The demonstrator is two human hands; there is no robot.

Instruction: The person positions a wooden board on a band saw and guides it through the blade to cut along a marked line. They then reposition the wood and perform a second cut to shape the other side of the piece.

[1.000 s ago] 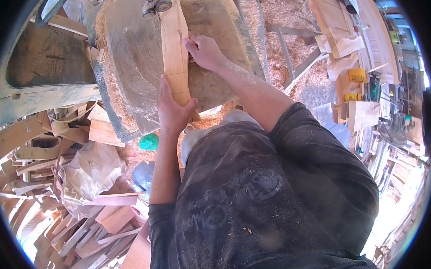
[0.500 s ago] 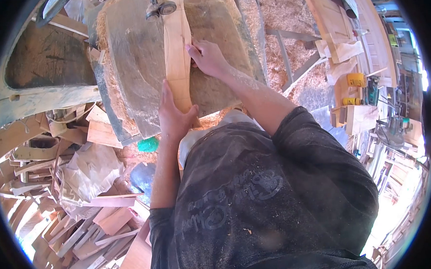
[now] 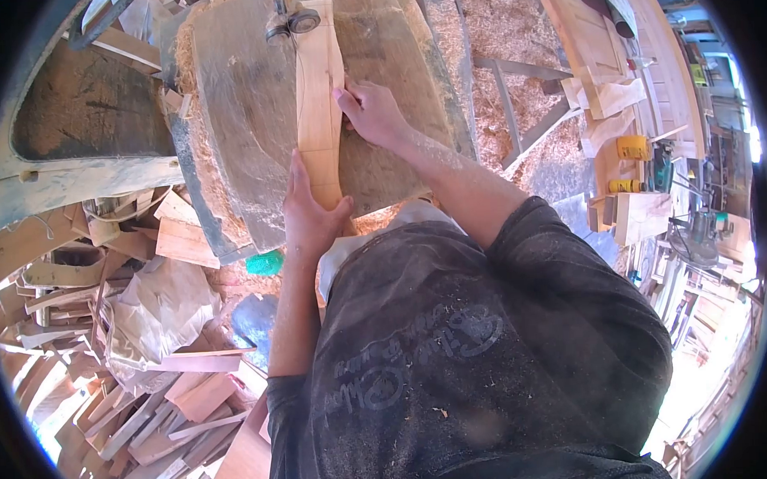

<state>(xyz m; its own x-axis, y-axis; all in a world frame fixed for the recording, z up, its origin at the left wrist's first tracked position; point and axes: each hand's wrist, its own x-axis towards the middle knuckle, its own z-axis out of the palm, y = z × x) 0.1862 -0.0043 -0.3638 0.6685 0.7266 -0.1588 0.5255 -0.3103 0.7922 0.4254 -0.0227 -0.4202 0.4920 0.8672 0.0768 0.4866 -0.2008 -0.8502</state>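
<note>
A long, pale wooden board (image 3: 318, 115) with a curved right edge and a pencil line lies on the worn saw table (image 3: 244, 118). Its far part is beside the saw's blade guide with round rollers (image 3: 291, 25); the blade itself is hard to make out. My left hand (image 3: 313, 217) grips the near end, fingers along the left side and thumb at the right corner. Farther up, my right hand (image 3: 372, 113) is closed on the board's right edge, thumb on top and the other fingers partly hidden.
The machine's frame (image 3: 94, 186) stands at the left. Wood offcuts (image 3: 162, 425) and a crumpled plastic sheet (image 3: 162, 310) are heaped below it. Sawdust (image 3: 511, 32) covers the floor at the right, near a metal frame (image 3: 510, 108), wood panels (image 3: 668, 52) and a yellow container (image 3: 634, 147).
The view has shifted slightly, so table and board appear a little lower. Both hands keep their hold on the board, with hardly any visible movement along the table.
</note>
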